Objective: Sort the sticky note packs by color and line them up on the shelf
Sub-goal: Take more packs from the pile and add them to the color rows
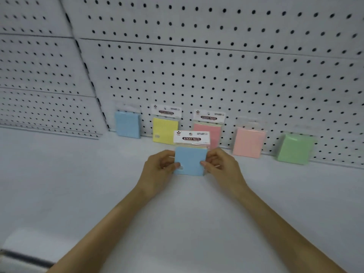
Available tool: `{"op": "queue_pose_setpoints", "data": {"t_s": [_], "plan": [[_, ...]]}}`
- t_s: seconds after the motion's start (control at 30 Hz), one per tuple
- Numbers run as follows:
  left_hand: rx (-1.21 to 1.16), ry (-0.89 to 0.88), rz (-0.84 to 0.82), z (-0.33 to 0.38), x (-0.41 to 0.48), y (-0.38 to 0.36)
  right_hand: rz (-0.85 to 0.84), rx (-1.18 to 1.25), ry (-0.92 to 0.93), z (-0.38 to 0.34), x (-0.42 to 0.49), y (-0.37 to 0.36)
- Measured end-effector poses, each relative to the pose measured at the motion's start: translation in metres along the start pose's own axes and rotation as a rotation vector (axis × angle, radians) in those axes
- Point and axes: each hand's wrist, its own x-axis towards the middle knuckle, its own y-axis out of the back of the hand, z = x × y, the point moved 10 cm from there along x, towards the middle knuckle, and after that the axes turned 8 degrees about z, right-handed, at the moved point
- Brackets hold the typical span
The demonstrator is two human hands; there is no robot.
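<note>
White shelf (78, 184), pegboard (236, 75) behind. The left hand (157, 168) and right hand (222, 166) pinch a square blue sticky note pack (190, 161) by its side edges, upright mid-shelf, possibly touching down. It is likely destined beside the leaning blue pack (128, 125) far left.

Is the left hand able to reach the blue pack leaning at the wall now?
Probably not yet: the left hand grips the held pack. The shelf toward the leaning blue pack lies bare, so it likely could after letting go.
</note>
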Motion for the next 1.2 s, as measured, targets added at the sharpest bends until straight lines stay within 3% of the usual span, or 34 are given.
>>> {"op": "queue_pose_setpoints", "data": {"t_s": [0.17, 0.33, 0.57, 1.2], "plan": [[0.185, -0.052, 0.088, -0.013, 0.041, 0.124, -0.014, -0.018, -0.013, -0.041, 0.005, -0.124], [0.161, -0.017, 0.146, -0.038, 0.085, 0.191, 0.150, 0.013, -0.085, -0.056, 0.022, -0.194], [0.168, -0.123, 0.117, -0.040, 0.122, 0.193, 0.403, 0.007, -0.099, -0.063, 0.033, -0.200], [0.090, -0.114, 0.132, -0.038, 0.147, 0.192, 0.554, -0.168, -0.031, -0.066, 0.052, -0.192]]}}
